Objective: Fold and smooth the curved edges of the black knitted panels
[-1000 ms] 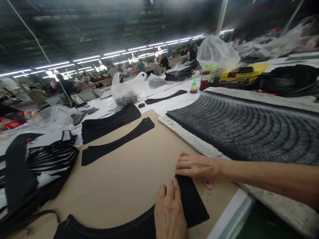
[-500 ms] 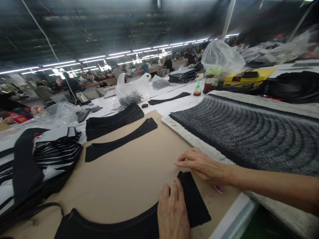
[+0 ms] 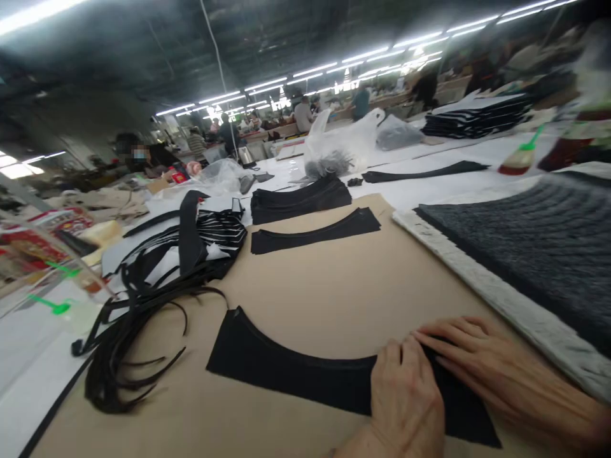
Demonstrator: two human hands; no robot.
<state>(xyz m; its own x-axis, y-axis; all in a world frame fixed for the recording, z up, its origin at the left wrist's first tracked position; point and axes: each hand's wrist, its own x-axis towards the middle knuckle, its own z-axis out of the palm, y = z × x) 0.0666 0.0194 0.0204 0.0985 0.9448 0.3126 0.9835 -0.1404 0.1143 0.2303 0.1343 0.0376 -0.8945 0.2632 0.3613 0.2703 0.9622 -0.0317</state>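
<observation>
On the tan cardboard sheet (image 3: 305, 305), a curved black fabric panel (image 3: 291, 372) lies under both hands: the left hand (image 3: 405, 401) and right hand (image 3: 496, 375) rest on it, fingers (image 3: 458, 337) flat and slightly apart, not clamped.

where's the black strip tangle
The black strip tangle lies lower left in the head view, on the tan board, left of the curved black fabric.

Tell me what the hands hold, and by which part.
Nothing is gripped: the left hand and right hand lie flat on one end of a curved black cloth piece on a tan board.
</observation>
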